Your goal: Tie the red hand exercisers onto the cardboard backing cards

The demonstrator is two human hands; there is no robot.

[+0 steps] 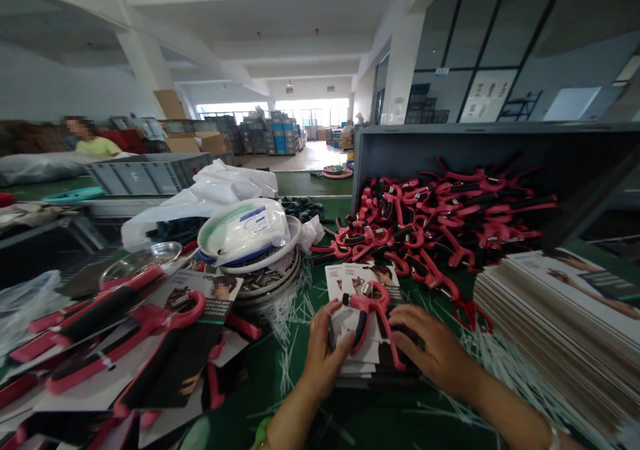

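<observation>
A pink and black hand gripper (pixel 371 311) lies on a small stack of printed cards (pixel 361 283) on the green table. My left hand (pixel 324 351) presses its left handle against the card, thumb on top. My right hand (pixel 436 349) rests over the right handle and the card's right side. Both hands touch the gripper and card together.
A tilted grey bin (pixel 450 145) full of pink grippers stands behind. A tall stack of cards (pixel 560 330) sits at right. Carded grippers (pixel 125 343) pile up at left. Stacked bowls (pixel 250 243), plastic bags and white ties lie around. A person in yellow (pixel 93 143) sits far left.
</observation>
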